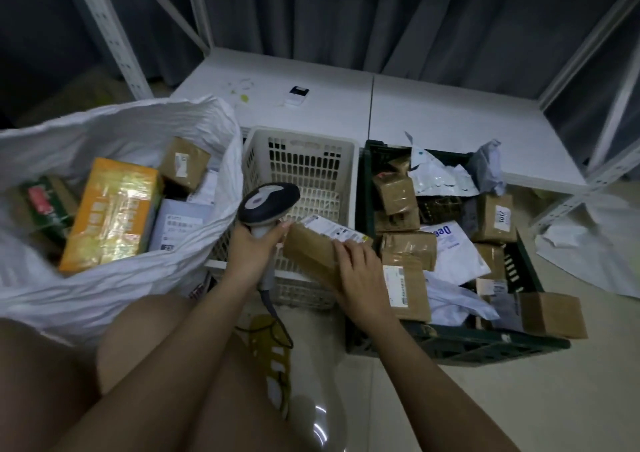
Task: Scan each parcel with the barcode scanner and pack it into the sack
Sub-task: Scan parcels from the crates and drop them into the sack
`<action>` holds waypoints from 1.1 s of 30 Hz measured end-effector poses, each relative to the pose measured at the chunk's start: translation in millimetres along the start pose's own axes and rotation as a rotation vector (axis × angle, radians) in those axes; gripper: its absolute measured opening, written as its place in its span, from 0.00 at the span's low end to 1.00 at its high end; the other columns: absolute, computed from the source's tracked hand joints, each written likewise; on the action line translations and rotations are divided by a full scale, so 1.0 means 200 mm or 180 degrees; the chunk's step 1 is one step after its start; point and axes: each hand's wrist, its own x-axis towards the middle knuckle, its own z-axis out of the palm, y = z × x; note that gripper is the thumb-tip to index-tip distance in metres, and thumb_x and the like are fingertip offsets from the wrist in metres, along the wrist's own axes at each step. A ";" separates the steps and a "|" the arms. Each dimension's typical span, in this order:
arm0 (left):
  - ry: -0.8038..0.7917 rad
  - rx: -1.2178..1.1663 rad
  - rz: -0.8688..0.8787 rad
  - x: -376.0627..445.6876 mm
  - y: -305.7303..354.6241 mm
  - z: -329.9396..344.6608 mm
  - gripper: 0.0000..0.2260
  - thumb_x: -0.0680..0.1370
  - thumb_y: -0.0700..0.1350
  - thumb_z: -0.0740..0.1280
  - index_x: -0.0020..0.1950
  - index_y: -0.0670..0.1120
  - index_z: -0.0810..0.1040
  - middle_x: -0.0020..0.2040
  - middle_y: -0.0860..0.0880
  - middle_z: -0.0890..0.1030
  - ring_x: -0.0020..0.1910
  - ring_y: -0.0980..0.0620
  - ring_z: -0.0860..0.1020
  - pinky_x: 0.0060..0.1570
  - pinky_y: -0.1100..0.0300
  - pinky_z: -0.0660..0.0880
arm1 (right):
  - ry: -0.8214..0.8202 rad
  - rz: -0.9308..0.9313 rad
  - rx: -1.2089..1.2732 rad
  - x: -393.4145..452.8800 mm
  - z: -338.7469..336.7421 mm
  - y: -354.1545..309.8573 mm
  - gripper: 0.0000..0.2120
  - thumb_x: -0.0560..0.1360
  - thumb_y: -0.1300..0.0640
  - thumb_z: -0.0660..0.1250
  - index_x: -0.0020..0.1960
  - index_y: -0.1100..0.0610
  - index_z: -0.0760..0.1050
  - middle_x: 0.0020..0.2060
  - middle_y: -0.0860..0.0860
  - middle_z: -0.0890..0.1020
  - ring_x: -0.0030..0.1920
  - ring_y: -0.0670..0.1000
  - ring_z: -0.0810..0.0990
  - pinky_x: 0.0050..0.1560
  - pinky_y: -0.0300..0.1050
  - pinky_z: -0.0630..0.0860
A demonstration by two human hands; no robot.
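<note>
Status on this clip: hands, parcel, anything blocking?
Left hand grips scanner. Right hand holds brown parcel, label facing the scanner. Sack open at left, path clear.

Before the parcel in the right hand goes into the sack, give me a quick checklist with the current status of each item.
1. Scanner gripped by left hand: ok.
2. Brown parcel held by right hand: ok.
3. Parcel's white label turned up toward the scanner head: ok.
4. Scan registered: cannot tell, no beam or indicator shows.
5. Sack mouth open, with room above the orange box: ok.
6. More parcels waiting in the dark green crate: ok; the white basket between shows none.
</note>
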 end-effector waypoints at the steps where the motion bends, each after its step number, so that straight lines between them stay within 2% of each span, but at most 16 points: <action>1: -0.0009 0.0002 -0.0030 0.00 -0.01 -0.02 0.26 0.73 0.47 0.74 0.68 0.42 0.73 0.62 0.45 0.79 0.58 0.46 0.77 0.59 0.49 0.75 | -0.0145 -0.0011 -0.0006 -0.02 0.04 -0.01 0.41 0.58 0.53 0.80 0.67 0.57 0.68 0.58 0.56 0.74 0.55 0.57 0.72 0.50 0.50 0.77; 3: -0.0031 -0.0030 -0.0096 0.00 -0.04 -0.03 0.25 0.74 0.44 0.73 0.68 0.42 0.72 0.61 0.45 0.78 0.58 0.46 0.77 0.58 0.52 0.74 | -0.0432 -0.0004 0.0081 -0.07 0.09 -0.02 0.39 0.58 0.49 0.80 0.66 0.54 0.69 0.59 0.55 0.72 0.56 0.57 0.71 0.50 0.52 0.78; 5: -0.0107 -0.0037 -0.0165 0.00 -0.07 -0.02 0.24 0.74 0.44 0.73 0.68 0.42 0.71 0.60 0.47 0.77 0.58 0.47 0.76 0.57 0.54 0.73 | -0.0604 0.0181 0.0294 -0.09 0.10 -0.02 0.34 0.63 0.42 0.76 0.66 0.50 0.70 0.62 0.55 0.72 0.61 0.57 0.66 0.56 0.59 0.75; 7: -0.0173 -0.0029 -0.0215 0.01 -0.09 -0.01 0.26 0.73 0.45 0.73 0.69 0.43 0.71 0.62 0.47 0.77 0.60 0.46 0.76 0.60 0.51 0.74 | -0.0690 0.0660 0.0839 -0.10 0.08 -0.03 0.25 0.72 0.35 0.64 0.66 0.44 0.72 0.70 0.55 0.67 0.70 0.57 0.58 0.66 0.62 0.63; 8: -0.0183 -0.0011 -0.0230 0.02 -0.10 0.00 0.27 0.73 0.46 0.74 0.69 0.43 0.71 0.62 0.46 0.78 0.59 0.46 0.77 0.60 0.49 0.74 | -0.0768 0.0967 0.1229 -0.09 0.06 -0.04 0.21 0.76 0.36 0.59 0.66 0.42 0.73 0.74 0.53 0.62 0.74 0.55 0.52 0.70 0.60 0.57; 10: -0.0233 0.0011 -0.0289 0.04 -0.11 0.01 0.26 0.73 0.47 0.74 0.68 0.43 0.72 0.60 0.46 0.79 0.57 0.47 0.78 0.58 0.51 0.75 | -0.0700 0.1283 0.1751 -0.07 0.05 -0.04 0.16 0.81 0.43 0.59 0.67 0.42 0.74 0.78 0.51 0.53 0.77 0.52 0.44 0.74 0.58 0.52; 12: -0.0296 0.0016 -0.0323 0.06 -0.13 0.01 0.25 0.73 0.46 0.73 0.68 0.42 0.73 0.59 0.46 0.79 0.56 0.47 0.78 0.57 0.52 0.76 | -0.0620 0.1504 0.1966 -0.04 0.05 -0.07 0.23 0.80 0.49 0.63 0.74 0.46 0.65 0.78 0.53 0.47 0.77 0.53 0.42 0.75 0.58 0.54; 14: -0.0309 -0.0004 -0.0354 0.07 -0.15 0.02 0.25 0.73 0.46 0.74 0.67 0.41 0.73 0.59 0.45 0.80 0.57 0.47 0.78 0.59 0.50 0.76 | -0.0557 0.2077 0.2345 -0.01 0.07 -0.09 0.36 0.77 0.49 0.68 0.78 0.51 0.54 0.78 0.54 0.46 0.78 0.55 0.46 0.74 0.55 0.57; 15: -0.0314 -0.0044 -0.0370 0.07 -0.15 0.02 0.25 0.73 0.46 0.74 0.67 0.41 0.73 0.59 0.45 0.80 0.57 0.47 0.78 0.59 0.50 0.76 | -0.0528 0.2367 0.2549 0.00 0.07 -0.10 0.40 0.75 0.49 0.71 0.78 0.53 0.52 0.78 0.55 0.48 0.77 0.56 0.51 0.73 0.55 0.60; 17: -0.0294 -0.0096 -0.0396 0.07 -0.16 0.02 0.25 0.73 0.44 0.74 0.68 0.40 0.72 0.60 0.44 0.79 0.58 0.46 0.78 0.59 0.52 0.75 | -0.0369 0.2633 0.2801 0.03 0.09 -0.09 0.41 0.70 0.50 0.76 0.75 0.55 0.57 0.74 0.56 0.63 0.73 0.57 0.64 0.69 0.55 0.67; 19: -0.0243 -0.0133 -0.0405 0.08 -0.16 0.02 0.25 0.73 0.43 0.74 0.68 0.40 0.72 0.60 0.43 0.79 0.58 0.46 0.78 0.58 0.53 0.75 | -0.0422 0.2799 0.2725 0.05 0.10 -0.07 0.39 0.67 0.48 0.78 0.70 0.56 0.63 0.66 0.55 0.73 0.67 0.57 0.71 0.64 0.56 0.72; 22: -0.0189 -0.0173 -0.0445 0.08 -0.17 0.01 0.25 0.73 0.43 0.74 0.68 0.39 0.72 0.60 0.43 0.79 0.57 0.47 0.78 0.57 0.54 0.75 | -0.0924 0.3223 0.2621 0.07 0.12 -0.06 0.44 0.67 0.41 0.76 0.74 0.57 0.61 0.67 0.57 0.72 0.67 0.60 0.71 0.65 0.58 0.71; 25: -0.0182 -0.0146 -0.0441 0.08 -0.17 0.01 0.25 0.73 0.43 0.74 0.67 0.40 0.72 0.60 0.43 0.79 0.57 0.47 0.78 0.56 0.55 0.76 | -0.1016 0.3456 0.3674 0.07 0.13 -0.08 0.43 0.74 0.46 0.71 0.79 0.50 0.49 0.72 0.54 0.68 0.67 0.58 0.72 0.66 0.60 0.71; 27: -0.0191 -0.0177 -0.0437 0.07 -0.16 0.02 0.25 0.73 0.42 0.74 0.68 0.40 0.72 0.60 0.43 0.79 0.57 0.47 0.78 0.54 0.56 0.75 | -0.0957 0.3552 0.4131 0.07 0.14 -0.10 0.41 0.76 0.50 0.69 0.79 0.46 0.46 0.72 0.53 0.69 0.66 0.56 0.73 0.66 0.60 0.71; 30: -0.0250 -0.0193 -0.0472 0.07 -0.16 0.01 0.25 0.73 0.43 0.74 0.68 0.40 0.72 0.60 0.44 0.79 0.57 0.47 0.78 0.56 0.55 0.76 | -0.0734 0.3804 0.4440 0.06 0.14 -0.11 0.39 0.75 0.51 0.70 0.78 0.46 0.51 0.69 0.54 0.71 0.62 0.56 0.76 0.63 0.60 0.74; 33: -0.0319 -0.0133 -0.0490 0.07 -0.15 -0.01 0.25 0.73 0.45 0.74 0.68 0.41 0.72 0.59 0.44 0.80 0.53 0.49 0.79 0.51 0.56 0.76 | -0.0286 0.3782 0.4322 0.06 0.09 -0.07 0.31 0.72 0.51 0.73 0.71 0.47 0.63 0.64 0.55 0.74 0.55 0.54 0.79 0.57 0.56 0.78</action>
